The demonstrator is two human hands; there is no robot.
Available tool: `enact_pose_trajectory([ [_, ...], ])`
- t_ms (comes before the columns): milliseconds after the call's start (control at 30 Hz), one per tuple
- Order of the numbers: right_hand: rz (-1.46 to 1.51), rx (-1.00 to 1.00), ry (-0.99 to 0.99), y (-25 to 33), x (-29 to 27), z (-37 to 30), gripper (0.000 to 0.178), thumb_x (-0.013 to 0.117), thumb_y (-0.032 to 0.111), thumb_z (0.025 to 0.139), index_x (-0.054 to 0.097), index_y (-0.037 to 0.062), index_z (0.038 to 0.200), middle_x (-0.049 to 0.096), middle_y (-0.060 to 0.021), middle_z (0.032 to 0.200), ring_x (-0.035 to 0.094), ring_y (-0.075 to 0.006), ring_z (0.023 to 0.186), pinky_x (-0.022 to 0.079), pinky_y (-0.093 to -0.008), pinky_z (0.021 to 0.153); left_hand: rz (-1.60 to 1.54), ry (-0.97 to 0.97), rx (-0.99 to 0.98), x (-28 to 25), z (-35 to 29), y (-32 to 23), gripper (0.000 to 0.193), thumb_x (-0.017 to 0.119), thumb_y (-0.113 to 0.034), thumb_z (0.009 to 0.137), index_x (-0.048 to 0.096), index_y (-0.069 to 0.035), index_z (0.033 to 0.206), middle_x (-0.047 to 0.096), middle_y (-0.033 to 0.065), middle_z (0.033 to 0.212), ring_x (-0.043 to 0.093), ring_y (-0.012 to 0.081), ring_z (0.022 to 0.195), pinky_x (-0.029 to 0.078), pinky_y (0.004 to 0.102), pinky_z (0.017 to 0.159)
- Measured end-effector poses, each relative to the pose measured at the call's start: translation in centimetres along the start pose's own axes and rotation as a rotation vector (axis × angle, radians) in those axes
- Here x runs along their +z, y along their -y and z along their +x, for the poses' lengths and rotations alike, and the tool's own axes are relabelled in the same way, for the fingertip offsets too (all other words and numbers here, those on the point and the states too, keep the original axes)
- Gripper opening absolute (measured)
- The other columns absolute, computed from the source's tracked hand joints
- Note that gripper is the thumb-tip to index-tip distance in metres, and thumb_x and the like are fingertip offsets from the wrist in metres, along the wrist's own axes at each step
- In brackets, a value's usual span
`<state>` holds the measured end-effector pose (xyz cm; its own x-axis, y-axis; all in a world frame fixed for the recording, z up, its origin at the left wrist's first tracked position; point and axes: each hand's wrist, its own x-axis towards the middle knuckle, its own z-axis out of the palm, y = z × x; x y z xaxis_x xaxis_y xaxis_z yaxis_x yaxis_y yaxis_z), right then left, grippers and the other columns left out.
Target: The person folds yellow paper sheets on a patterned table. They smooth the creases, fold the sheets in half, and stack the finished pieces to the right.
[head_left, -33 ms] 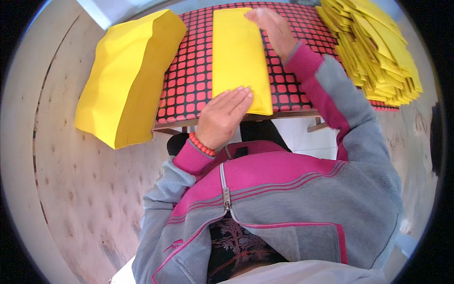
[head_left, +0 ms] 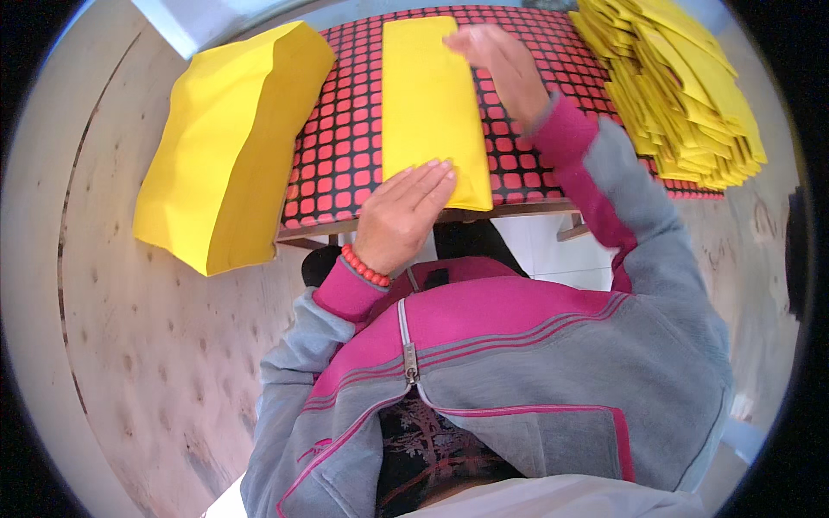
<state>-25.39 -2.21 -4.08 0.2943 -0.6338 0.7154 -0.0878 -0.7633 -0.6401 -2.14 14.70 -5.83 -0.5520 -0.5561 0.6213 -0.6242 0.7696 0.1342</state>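
Observation:
A long, flat, folded piece of yellow fabric (head_left: 427,104) lies lengthwise before me. My left hand (head_left: 401,211) rests flat on its near end, fingers stretched out and close together, a red bead bracelet at the wrist. At the far right edge of the fabric is my right hand (head_left: 505,65), slightly blurred. Its fingers reach left over that edge, extended, with nothing seen in them. Whether those fingertips press on the fabric or hover just above it, I cannot tell.
The fabric lies on a table with a red-and-black checked cover (head_left: 337,147). To the left, a larger yellow fabric stack (head_left: 216,147) overhangs the table's near edge. A heaped pile of folded yellow pieces (head_left: 682,104) sits at the far right. Beyond the left side is a pale wooden surface (head_left: 155,345).
My right hand has shifted slightly right and nearer to me along the fabric's edge. The left hand keeps its place on the near end. The whole view has moved a little.

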Motion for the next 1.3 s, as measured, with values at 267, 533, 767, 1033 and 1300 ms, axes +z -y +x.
enact_pose_trajectory([
  [267, 0.584, 0.965, 0.22, 14.5, 1.0, -15.1, 0.032, 0.051, 0.028, 0.108, 0.06, 0.0019, 0.123, 0.071, -0.0109, 0.106, 0.071, -0.019, 0.096, 0.057, -0.0308, 0.082, -0.076, -0.092, -0.06, -0.4, 0.5, -0.9, 0.034, 0.064, -0.004, 0.087, 0.067, -0.001, 0.121, 0.072, 0.0167, 0.121, 0.072, 0.0306, 0.109, 0.058, 0.0407, 0.093],
  [533, 1.442, 0.99, -0.078, 13.4, 1.9, -15.8, 0.078, 0.029, 0.069, 0.104, 0.046, 0.0074, 0.15, 0.06, -0.0126, 0.142, 0.063, -0.0317, 0.123, 0.055, -0.0432, 0.098, -0.11, 0.0, 0.11, -0.5, 1.4, -3.5, 0.032, 0.061, -0.013, 0.087, 0.067, -0.002, 0.117, 0.07, 0.0139, 0.123, 0.07, 0.0301, 0.112, 0.057, 0.0437, 0.095],
  [767, 1.031, 1.085, 0.021, 14.0, 3.9, -15.3, 0.04, 0.058, 0.028, 0.105, 0.057, 0.0092, 0.14, 0.066, -0.0048, 0.133, 0.066, -0.0178, 0.115, 0.061, -0.0399, 0.091, -0.232, 0.05, 0.055, -3.5, -1.6, -3.9, 0.037, 0.075, -0.015, 0.086, 0.068, -0.001, 0.12, 0.071, 0.017, 0.123, 0.069, 0.0325, 0.113, 0.055, 0.0438, 0.098],
  [1033, 0.923, 1.214, 0.021, 15.1, 2.7, -14.6, 0.04, 0.059, 0.026, 0.105, 0.056, 0.0101, 0.141, 0.068, -0.0028, 0.128, 0.067, -0.0172, 0.113, 0.059, -0.0366, 0.091, -1.259, 0.073, -1.238, -5.1, -6.2, -2.1, 0.042, 0.049, -0.04, 0.108, 0.063, 0.0, 0.11, 0.074, 0.0164, 0.102, 0.074, 0.0239, 0.094, 0.058, 0.0335, 0.079],
  [1300, 0.802, 1.067, 0.057, 14.0, 4.1, -16.3, 0.038, 0.062, 0.02, 0.103, 0.06, -0.0024, 0.134, 0.068, -0.0074, 0.125, 0.066, -0.0152, 0.109, 0.055, -0.0324, 0.093, -1.591, 0.215, -1.13, -1.5, -4.5, -2.5, 0.037, 0.054, -0.027, 0.107, 0.06, 0.002, 0.13, 0.071, 0.013, 0.118, 0.074, 0.0209, 0.099, 0.062, 0.0307, 0.079],
])
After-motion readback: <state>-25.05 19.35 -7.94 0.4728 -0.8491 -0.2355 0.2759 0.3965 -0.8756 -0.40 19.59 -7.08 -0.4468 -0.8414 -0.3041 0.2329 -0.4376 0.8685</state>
